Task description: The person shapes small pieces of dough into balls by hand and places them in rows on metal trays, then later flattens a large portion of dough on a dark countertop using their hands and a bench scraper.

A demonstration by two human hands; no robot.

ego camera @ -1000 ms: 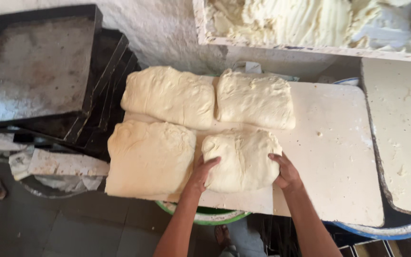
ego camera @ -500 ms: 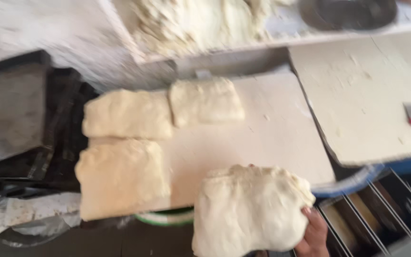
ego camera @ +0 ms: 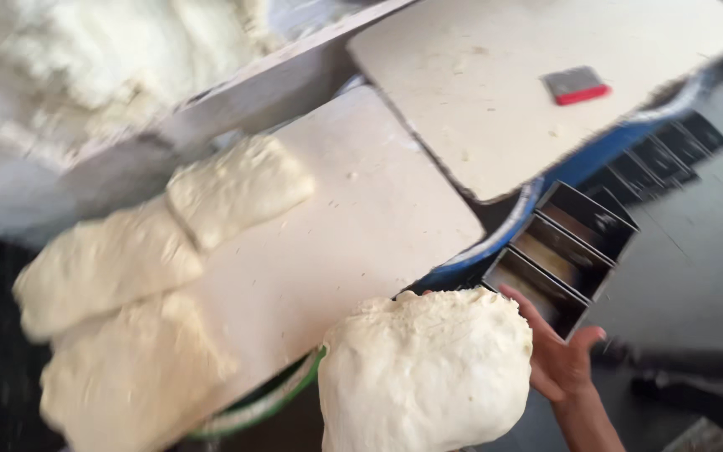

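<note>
Dough lump (ego camera: pixel 425 372) against right hand (ego camera: pixel 561 360)

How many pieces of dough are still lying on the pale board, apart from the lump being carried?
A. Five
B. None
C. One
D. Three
D. Three flattened dough pieces lie on the pale board, while the right hand supports the separate lump of dough off the board's edge, near the dark metal loaf tins.
</note>
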